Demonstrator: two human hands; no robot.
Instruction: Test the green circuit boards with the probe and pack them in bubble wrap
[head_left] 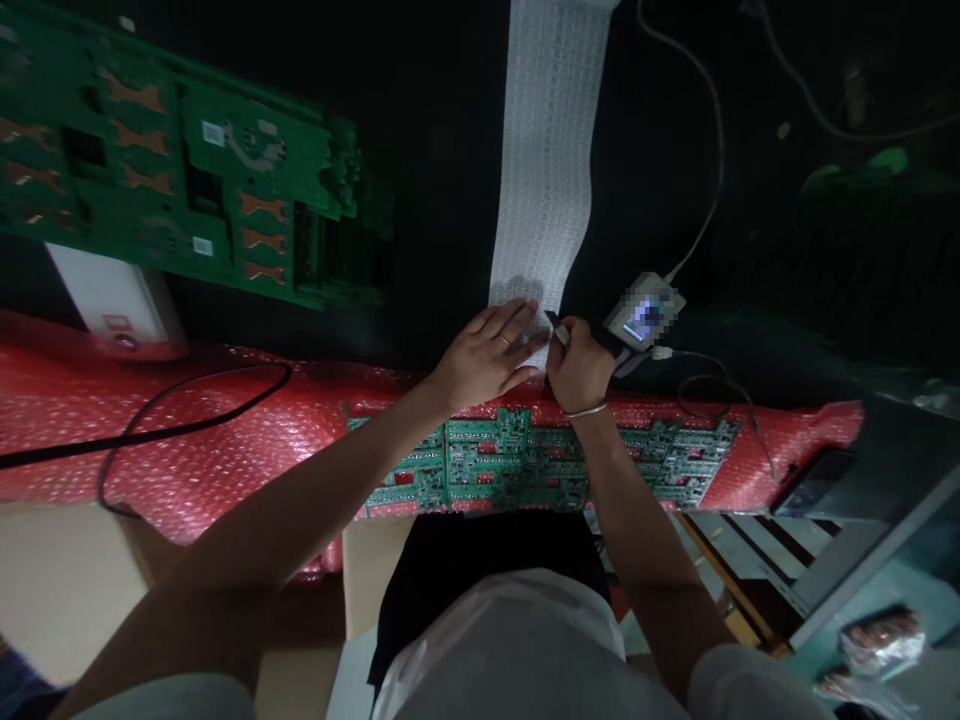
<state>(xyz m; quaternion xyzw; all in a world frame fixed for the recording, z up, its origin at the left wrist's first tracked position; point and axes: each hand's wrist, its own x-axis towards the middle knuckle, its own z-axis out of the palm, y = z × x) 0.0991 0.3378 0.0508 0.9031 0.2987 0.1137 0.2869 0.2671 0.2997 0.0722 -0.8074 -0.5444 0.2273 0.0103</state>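
A long white strip of printed labels (pixel 551 130) runs from the far edge of the view down the dark table to my hands. My left hand (pixel 487 352) lies on its near end with the fingers spread, a ring on one of them. At the strip's right edge, my right hand (pixel 581 368) grips a utility knife (pixel 559 328), its dark blade pointing up and left over the labels. Just below both hands, a row of green circuit boards (pixel 487 455) rests on red bubble wrap (pixel 247 435); my forearms cross above it and hide parts.
Stacked green boards with copper-coloured pieces (pixel 225 170) stand at the left, over a white device (pixel 124 300). A small scanner-like unit with a lit screen (pixel 646 312) and cables sits right of my hand. A dark phone-like object (pixel 816 480) lies at the right edge.
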